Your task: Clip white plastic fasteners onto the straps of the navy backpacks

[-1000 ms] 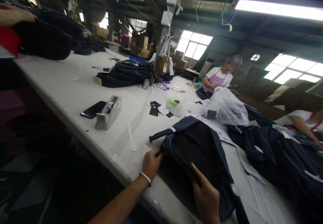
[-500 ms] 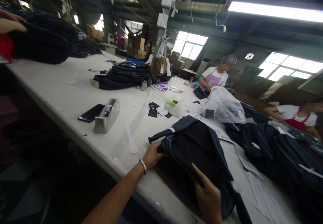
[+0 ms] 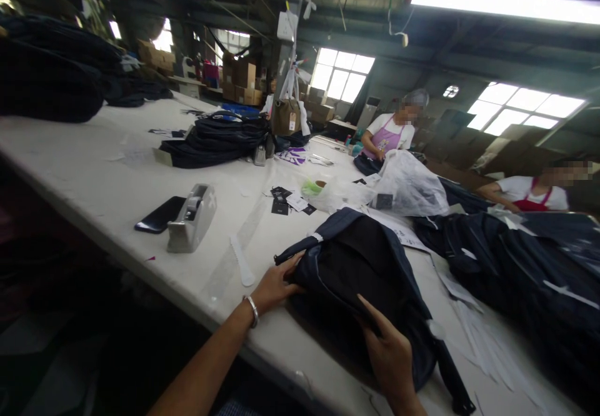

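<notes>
A dark navy backpack (image 3: 354, 257) lies at the table's near edge with its straps upward. My left hand (image 3: 275, 285), with a silver bracelet at the wrist, grips its left edge, some fingers hidden by the fabric. My right hand (image 3: 389, 350) holds the near edge of the bag, one finger stretched along the black panel and the rest partly out of sight. A strap end (image 3: 462, 397) hangs to the right. Left of the bag lies a white paper strip (image 3: 241, 260). Beyond it are several black and white tags (image 3: 281, 200).
A grey tape dispenser (image 3: 192, 219) and a black phone (image 3: 160, 214) sit on the white table (image 3: 117, 182). Stacked dark bags (image 3: 215, 138) stand farther back, and more bags (image 3: 510, 278) pile at right. Clear plastic (image 3: 412, 185) lies near a co-worker (image 3: 389, 132); another person (image 3: 529, 191) is at right.
My view has shifted a little, and another person's hand at the far left has left the picture. My hands stay at the backpack, the left one slightly shifted. The bag has hardly moved.
</notes>
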A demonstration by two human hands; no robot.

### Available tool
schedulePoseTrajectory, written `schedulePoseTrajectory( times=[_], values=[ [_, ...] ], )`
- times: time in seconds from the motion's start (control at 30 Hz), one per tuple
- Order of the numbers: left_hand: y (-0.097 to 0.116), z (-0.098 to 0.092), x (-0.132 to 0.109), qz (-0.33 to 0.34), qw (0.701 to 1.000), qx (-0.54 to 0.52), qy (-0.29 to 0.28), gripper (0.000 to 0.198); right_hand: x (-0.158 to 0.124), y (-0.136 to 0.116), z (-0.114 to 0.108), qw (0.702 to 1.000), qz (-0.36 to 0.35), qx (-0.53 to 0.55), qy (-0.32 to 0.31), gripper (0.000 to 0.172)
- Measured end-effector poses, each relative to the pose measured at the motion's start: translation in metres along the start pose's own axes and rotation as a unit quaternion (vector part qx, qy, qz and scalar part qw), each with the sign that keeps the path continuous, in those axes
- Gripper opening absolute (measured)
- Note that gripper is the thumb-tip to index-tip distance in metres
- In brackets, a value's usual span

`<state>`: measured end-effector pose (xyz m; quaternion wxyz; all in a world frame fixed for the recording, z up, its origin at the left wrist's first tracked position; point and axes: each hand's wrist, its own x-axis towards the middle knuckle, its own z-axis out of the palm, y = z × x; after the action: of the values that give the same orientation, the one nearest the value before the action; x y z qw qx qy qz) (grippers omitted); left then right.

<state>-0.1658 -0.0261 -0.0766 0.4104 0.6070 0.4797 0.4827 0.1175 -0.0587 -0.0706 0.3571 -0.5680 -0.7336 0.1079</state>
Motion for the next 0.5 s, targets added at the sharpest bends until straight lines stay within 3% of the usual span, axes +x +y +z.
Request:
schedulePoseTrajectory(
  times=[0.17,0.23,0.3,0.43,0.5],
  values=[
    [-0.01,0.015,-0.006,-0.021,0.995,-0.037,0.093,0.037,0.0,0.0,0.001,1.0,0.009,0.004,-0.001,0.04],
    [-0.009,0.018,-0.009,-0.019,0.993,-0.035,0.114,0.029,0.0,0.0,0.001,1.0,0.003,0.002,-0.002,0.04],
    [-0.004,0.016,-0.012,-0.022,0.992,-0.009,0.124,0.035,0.0,0.0,0.002,1.0,-0.013,-0.005,-0.002,0.04],
    [0.008,0.005,-0.011,-0.012,0.987,0.108,0.115,0.064,-0.003,0.0,0.003,0.998,-0.061,-0.031,-0.001,0.04],
    [0.01,0.004,-0.009,-0.001,0.983,0.149,0.108,0.057,-0.005,0.002,0.003,0.995,-0.092,-0.049,0.001,0.042]
  ],
)
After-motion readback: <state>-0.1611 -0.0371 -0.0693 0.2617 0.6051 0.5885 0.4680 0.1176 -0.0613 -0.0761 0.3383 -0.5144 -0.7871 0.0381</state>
